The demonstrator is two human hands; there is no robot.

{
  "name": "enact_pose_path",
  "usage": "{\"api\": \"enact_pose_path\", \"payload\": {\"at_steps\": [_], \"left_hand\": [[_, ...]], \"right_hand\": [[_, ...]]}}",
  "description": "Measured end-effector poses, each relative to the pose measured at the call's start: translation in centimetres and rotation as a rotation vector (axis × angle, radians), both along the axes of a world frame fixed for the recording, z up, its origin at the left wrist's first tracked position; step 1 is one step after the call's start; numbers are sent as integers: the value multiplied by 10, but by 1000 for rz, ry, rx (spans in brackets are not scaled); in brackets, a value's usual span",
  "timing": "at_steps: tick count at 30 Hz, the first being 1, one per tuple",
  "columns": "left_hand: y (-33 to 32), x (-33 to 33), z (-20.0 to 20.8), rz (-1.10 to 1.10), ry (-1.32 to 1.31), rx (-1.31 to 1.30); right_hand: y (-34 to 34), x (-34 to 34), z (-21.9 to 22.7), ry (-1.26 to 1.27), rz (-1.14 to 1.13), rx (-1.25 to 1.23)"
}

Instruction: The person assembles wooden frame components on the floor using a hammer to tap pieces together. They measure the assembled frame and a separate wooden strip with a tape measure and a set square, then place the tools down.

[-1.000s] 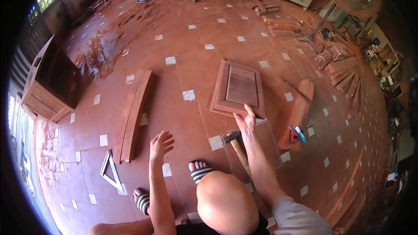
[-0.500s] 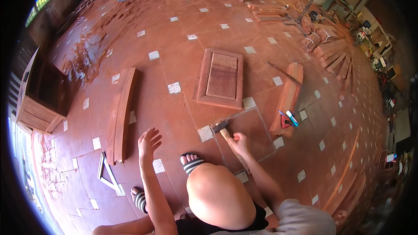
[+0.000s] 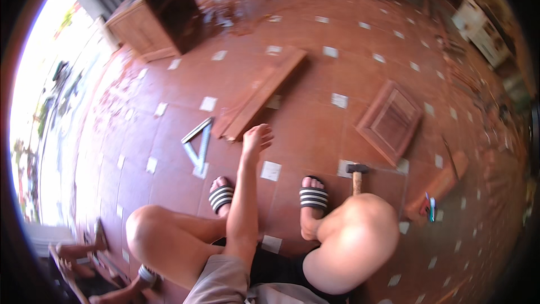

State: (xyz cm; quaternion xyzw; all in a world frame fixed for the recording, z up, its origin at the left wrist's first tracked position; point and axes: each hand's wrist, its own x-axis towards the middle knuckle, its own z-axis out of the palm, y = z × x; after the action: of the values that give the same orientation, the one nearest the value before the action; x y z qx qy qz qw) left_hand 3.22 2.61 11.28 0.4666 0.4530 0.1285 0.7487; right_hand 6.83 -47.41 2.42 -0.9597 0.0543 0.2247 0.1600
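Observation:
My left hand [image 3: 258, 138] reaches forward over the floor, its fingers loosely bent and apart, with nothing visible in it. Just beyond it lies a long reddish wooden beam [image 3: 260, 94]; I cannot tell whether the hand touches its near end. A white folding rule [image 3: 203, 145], bent into a triangle, rests left of the beam. The hammer [image 3: 357, 175] shows its dark head and upper wooden handle beyond my right knee, which hides the rest. My right hand is out of sight.
A framed wooden panel [image 3: 390, 122] lies to the right. Beyond my right knee, a wooden piece [image 3: 439, 187] carries a thin stick and small coloured tools. A wooden cabinet [image 3: 147, 31] stands at the far left. A striped sandal [image 3: 147, 275] on another foot shows at lower left.
The view has swung left, so the panel and hammer appear farther right. My left hand has come near the beam's end. My right hand, earlier on the hammer handle, is no longer visible.

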Motion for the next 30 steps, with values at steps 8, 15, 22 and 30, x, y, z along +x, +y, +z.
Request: {"api": "enact_pose_path", "payload": {"at_steps": [8, 15, 22, 30], "left_hand": [[60, -65, -72, 308, -105, 20], [98, -81, -94, 246, -145, -102], [79, -64, -63, 219, -123, -81], [77, -40, -113, -47, -222, 34]], "right_hand": [[101, 61, -15, -72, 170, 417], [233, 120, 24, -543, 243, 772], [108, 178, 65, -924, -17, 430], [-141, 178, 79, -938, -375, -544]]}}
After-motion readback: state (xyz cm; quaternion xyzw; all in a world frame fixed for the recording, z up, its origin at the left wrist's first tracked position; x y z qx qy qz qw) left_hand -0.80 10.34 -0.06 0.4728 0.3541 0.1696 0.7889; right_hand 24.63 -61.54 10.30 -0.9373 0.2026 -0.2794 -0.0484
